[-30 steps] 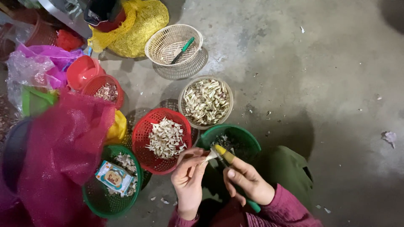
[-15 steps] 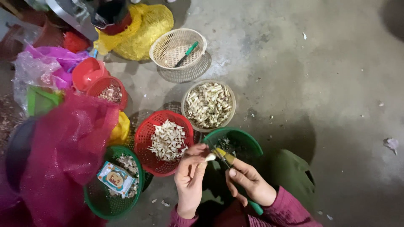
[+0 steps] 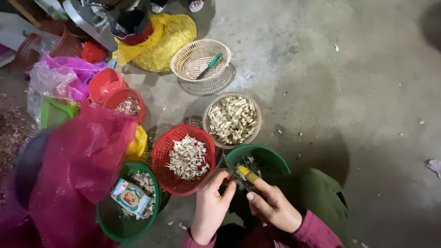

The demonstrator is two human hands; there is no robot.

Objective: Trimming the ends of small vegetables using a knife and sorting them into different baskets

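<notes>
1. Concrete floor (image 3: 349, 92): grey, littered with small husk bits. Everything sits on it.
2. Magenta mesh bag (image 3: 78, 170): biggest item, lower left, slumped against the baskets.
3. Yellow mesh sack (image 3: 170, 36): top centre, lying behind the tan basket.
4. Green basket with carton (image 3: 117, 220): lower left, holds pale peel scraps and a small printed carton (image 3: 130, 197).
5. Red basket (image 3: 158, 156): centre, heap of whitish peeled pieces in it. Just left of the hands.
6. Beige bowl-basket (image 3: 255, 115): above the hands, full of pale unpeeled cloves.
7. Tan wicker basket (image 3: 193, 57): top centre, green-handled knife (image 3: 210, 63) lying in it, handle toward upper right.
8. Green tub (image 3: 275, 160): directly under the hands, dark scraps inside.
9. Right hand (image 3: 273, 206): fingers curled tight round a yellow-handled knife (image 3: 245, 175). Long axis runs diagonal, lower right to upper left; yellow end points up-left, over the green tub rim. Blade detail too small to tell.
10. Left hand (image 3: 211, 206): fingers bent narrow, tips pinched next to the knife end between red basket and green tub. Whatever it pinches is hidden; cannot tell what it is.
11. Both wrists in maroon sleeves, hands nearly touching at the fingertips.
</notes>
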